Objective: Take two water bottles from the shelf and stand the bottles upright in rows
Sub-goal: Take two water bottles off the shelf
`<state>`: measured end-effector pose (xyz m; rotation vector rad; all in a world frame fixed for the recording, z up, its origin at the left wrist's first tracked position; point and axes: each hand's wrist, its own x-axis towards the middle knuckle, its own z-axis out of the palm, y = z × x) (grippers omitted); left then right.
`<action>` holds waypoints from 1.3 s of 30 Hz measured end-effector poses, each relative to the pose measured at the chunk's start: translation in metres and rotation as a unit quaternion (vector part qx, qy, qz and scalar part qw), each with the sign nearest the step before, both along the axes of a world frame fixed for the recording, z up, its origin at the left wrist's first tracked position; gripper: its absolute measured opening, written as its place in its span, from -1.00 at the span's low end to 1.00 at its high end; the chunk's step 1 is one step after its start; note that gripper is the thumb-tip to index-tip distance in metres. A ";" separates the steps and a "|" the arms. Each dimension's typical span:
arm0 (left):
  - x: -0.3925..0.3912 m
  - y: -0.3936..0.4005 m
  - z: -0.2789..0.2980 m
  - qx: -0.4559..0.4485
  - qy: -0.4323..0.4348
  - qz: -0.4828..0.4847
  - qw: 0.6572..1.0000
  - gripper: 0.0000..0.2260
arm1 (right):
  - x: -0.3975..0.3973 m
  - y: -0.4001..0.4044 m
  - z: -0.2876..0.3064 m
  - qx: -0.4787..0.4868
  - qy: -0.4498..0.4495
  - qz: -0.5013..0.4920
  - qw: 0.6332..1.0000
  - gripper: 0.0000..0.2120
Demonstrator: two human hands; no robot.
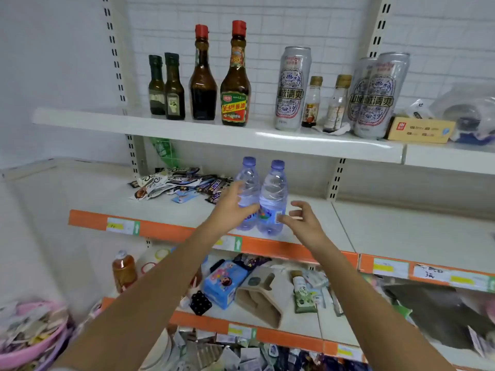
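On the middle shelf (375,226), near its orange front edge, 2 water bottles (273,188) are seen upright and touching, long axes vertical, between both hands. The left bottle (249,180) is clasped by the curled left hand (233,204). The right hand (300,218) is held open just beside the right bottle (276,210).

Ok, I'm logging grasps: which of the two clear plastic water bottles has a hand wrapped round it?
The left clear plastic water bottle: the left hand curls round it. The right bottle has only the open right hand beside it.
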<state>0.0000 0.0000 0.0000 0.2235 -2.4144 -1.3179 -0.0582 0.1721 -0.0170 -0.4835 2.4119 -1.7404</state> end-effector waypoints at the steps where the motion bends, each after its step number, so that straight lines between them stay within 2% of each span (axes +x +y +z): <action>1: -0.012 -0.005 0.000 -0.005 0.022 0.021 1.000 -0.38 | -0.010 -0.011 0.002 -0.017 0.006 -0.017 1.000 -0.40; 4: -0.044 -0.022 -0.004 -0.002 0.003 0.065 0.998 -0.27 | -0.031 -0.038 0.006 -0.070 0.003 -0.048 0.996 -0.27; 6: -0.063 -0.031 -0.011 0.012 -0.004 0.034 0.999 -0.27 | -0.046 -0.052 -0.002 -0.115 0.004 -0.030 0.993 -0.35; 8: -0.075 -0.039 -0.019 0.068 0.010 0.003 0.998 -0.35 | -0.059 -0.061 -0.015 -0.133 0.004 -0.031 0.991 -0.35; 10: -0.078 -0.042 -0.027 0.104 0.019 -0.026 0.994 -0.44 | -0.066 -0.067 -0.027 -0.116 -0.008 -0.057 0.992 -0.26; 13: -0.083 -0.046 -0.037 0.132 0.045 -0.067 0.988 -0.38 | -0.072 -0.070 -0.041 -0.088 -0.007 -0.087 0.992 -0.11; 17: -0.086 -0.049 -0.040 0.128 0.044 -0.069 0.988 -0.36 | -0.065 -0.063 -0.033 -0.124 0.006 -0.127 0.984 -0.22; 20: -0.083 -0.037 -0.034 0.162 0.042 -0.126 0.978 -0.31 | -0.054 -0.038 -0.023 -0.120 0.016 -0.131 0.984 -0.25; 23: -0.078 -0.004 -0.027 0.212 0.018 -0.208 0.955 -0.51 | -0.032 0.005 -0.021 -0.138 0.010 -0.142 0.980 -0.35; 26: -0.066 0.052 -0.029 0.261 -0.012 -0.294 0.919 -0.77 | 0.003 0.060 -0.029 -0.163 -0.002 -0.207 0.965 -0.39; 29: -0.048 0.119 -0.044 0.270 -0.062 -0.348 0.896 -0.84 | 0.058 0.126 -0.046 -0.162 -0.016 -0.299 0.940 -0.39; 32: -0.020 0.197 -0.066 0.256 -0.121 -0.407 0.868 -0.84 | 0.127 0.194 -0.074 -0.126 -0.039 -0.407 0.904 -0.51; 35: 0.028 0.273 -0.090 0.224 -0.185 -0.476 0.830 -0.89 | 0.205 0.253 -0.102 -0.067 -0.071 -0.538 0.837 -0.37; 39: 0.104 0.367 -0.118 0.196 -0.254 -0.553 0.769 -0.85 | 0.309 0.318 -0.135 -0.075 -0.107 -0.661 0.739 -0.29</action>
